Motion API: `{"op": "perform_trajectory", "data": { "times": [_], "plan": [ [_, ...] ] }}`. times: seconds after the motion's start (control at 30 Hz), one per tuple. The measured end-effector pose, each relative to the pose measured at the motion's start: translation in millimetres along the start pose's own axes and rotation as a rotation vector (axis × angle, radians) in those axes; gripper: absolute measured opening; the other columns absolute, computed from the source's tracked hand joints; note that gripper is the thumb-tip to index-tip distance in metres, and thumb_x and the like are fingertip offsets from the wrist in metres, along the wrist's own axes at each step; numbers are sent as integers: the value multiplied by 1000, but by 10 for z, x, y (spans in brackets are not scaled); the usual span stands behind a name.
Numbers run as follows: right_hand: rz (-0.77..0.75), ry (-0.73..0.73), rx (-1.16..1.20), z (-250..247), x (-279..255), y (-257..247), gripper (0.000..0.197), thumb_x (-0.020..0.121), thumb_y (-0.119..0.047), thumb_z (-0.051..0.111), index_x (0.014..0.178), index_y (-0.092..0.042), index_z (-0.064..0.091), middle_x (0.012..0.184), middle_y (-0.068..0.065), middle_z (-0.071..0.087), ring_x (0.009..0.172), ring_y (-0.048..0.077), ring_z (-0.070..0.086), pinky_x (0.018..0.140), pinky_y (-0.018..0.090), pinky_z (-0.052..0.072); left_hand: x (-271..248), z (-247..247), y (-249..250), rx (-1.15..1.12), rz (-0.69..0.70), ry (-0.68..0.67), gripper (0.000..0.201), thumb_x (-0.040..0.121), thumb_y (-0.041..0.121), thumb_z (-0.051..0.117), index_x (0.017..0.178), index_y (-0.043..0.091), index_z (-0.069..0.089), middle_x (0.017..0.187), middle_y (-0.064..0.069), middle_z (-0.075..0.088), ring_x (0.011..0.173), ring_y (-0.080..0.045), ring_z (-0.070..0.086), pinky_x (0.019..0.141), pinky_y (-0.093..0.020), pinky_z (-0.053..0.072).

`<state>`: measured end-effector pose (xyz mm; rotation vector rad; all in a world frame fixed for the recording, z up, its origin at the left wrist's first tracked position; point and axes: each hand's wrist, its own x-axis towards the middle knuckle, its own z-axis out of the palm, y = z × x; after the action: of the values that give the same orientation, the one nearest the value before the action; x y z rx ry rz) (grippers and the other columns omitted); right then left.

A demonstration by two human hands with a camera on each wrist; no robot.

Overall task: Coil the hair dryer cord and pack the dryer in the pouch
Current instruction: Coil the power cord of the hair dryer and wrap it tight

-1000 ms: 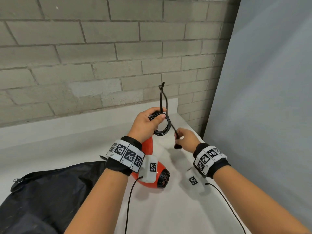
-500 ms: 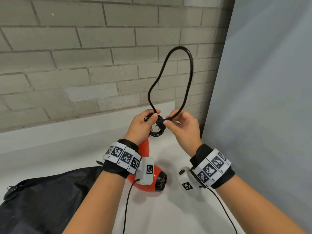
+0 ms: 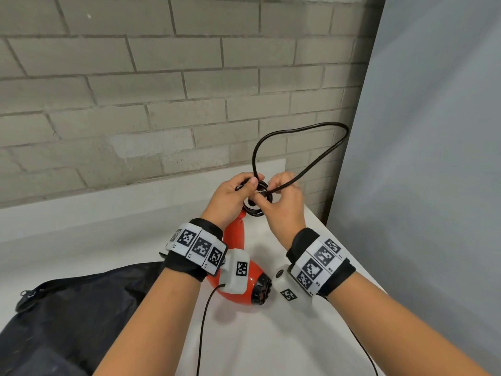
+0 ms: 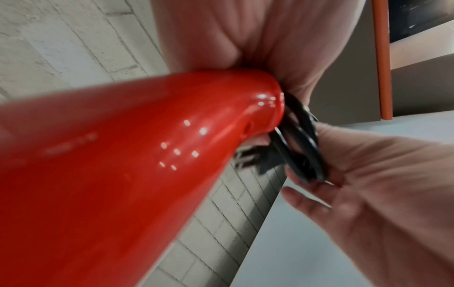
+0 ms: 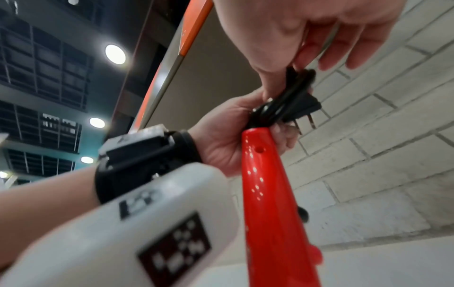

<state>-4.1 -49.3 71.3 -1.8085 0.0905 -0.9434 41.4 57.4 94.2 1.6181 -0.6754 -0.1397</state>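
The coiled turns of the black cord [image 3: 257, 204] were gripped by the left hand [image 3: 230, 196], the thumb pressed over the top of the bundle just above the end of the red dryer's [image 3: 238, 270] handle. The same bundle was pinched from the other side by the right hand [image 3: 282, 204], fingers curled round a strand of the cord. From that shared grip one large free loop rose up and away to the right, arching back down into the right hand's fingers. In the right wrist view the plug [image 5: 303, 108] was seen tucked against the coil, its two prongs pointing down past the left hand's fingers. Whether the handle itself was gripped could not be told.

Below the grip, the dryer was slanted down toward the person, its dark nozzle end lying on the white countertop [image 3: 81, 240] between the two wrists. To the left of the dryer and nearer the person, the black pouch [image 3: 67, 308] was spread flat on the same surface, a zip pull showing at its left edge.

Behind the hands, the counter was bounded by a pale grey brick wall [image 3: 135, 90]. To the right of the grip a plain grey panel [image 3: 433, 158] was set upright against the counter's edge.
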Motion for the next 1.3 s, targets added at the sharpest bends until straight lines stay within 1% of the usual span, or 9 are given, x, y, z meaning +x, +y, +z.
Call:
{"op": "perform_trajectory", "data": {
  "times": [0.1,0.23,0.4,0.53,0.67,0.83,1.0,1.17,1.3],
  "plan": [
    [49,-155,130,47,35,47,34,79,10,53,90,-16,35,79,-2,48,67,1,53,59,7,44,-17,21,11,14,9,-58,19,93,21,47,104,20,62,80,4,60,60,5,51,64,-7,41],
    [12,-317,93,-52,25,78,23,91,-7,48,102,-18,32,69,-7,51,53,-6,54,52,9,41,-9,-11,10,-21,-26,-68,19,93,23,46,104,24,61,78,1,60,53,0,50,58,-16,43],
    [101,-564,-357,-354,-102,545,14,96,-22,39,91,-16,51,63,-6,48,57,9,49,59,23,39,-14,-40,35,-134,-79,31,27,94,21,44,118,28,54,84,2,60,46,-1,47,37,-14,32],
    [573,-898,-893,-633,-217,1034,27,92,-11,43,112,-4,60,114,15,64,82,22,60,71,27,47,-41,-56,37,-137,-79,55,25,95,19,44,105,38,56,79,2,58,45,-1,48,39,-15,31],
    [461,-812,-870,-613,-163,1007,30,91,-20,49,119,-12,57,120,13,61,103,25,58,87,26,44,-25,-34,31,-142,-69,74,20,94,22,46,94,35,61,78,0,59,45,-3,48,50,-23,33],
    [239,-783,-322,-337,-17,479,45,89,-16,55,132,-24,44,127,0,54,105,14,50,88,24,38,-3,-7,28,-129,-61,75,18,94,20,46,94,29,61,77,0,60,42,-2,48,46,-19,35],
    [184,-674,-28,-132,2,314,17,91,-10,50,91,-18,65,87,-10,64,82,-4,56,83,13,42,-16,-30,36,-158,-51,60,17,94,16,45,95,24,60,77,-1,60,41,-2,48,39,-15,35],
    [351,-684,-212,-142,-5,575,21,89,-6,47,74,-18,58,70,-1,61,70,9,57,69,19,46,-40,-67,6,-98,-13,29,25,95,17,42,80,25,61,75,0,54,42,-3,44,43,-18,30],
    [410,-720,-444,-174,24,684,24,87,-11,47,73,-25,61,77,-2,65,87,21,64,88,36,52,-38,-31,13,-48,22,11,25,93,10,45,73,19,58,70,0,50,39,-1,43,42,-10,35]
  ]
}}
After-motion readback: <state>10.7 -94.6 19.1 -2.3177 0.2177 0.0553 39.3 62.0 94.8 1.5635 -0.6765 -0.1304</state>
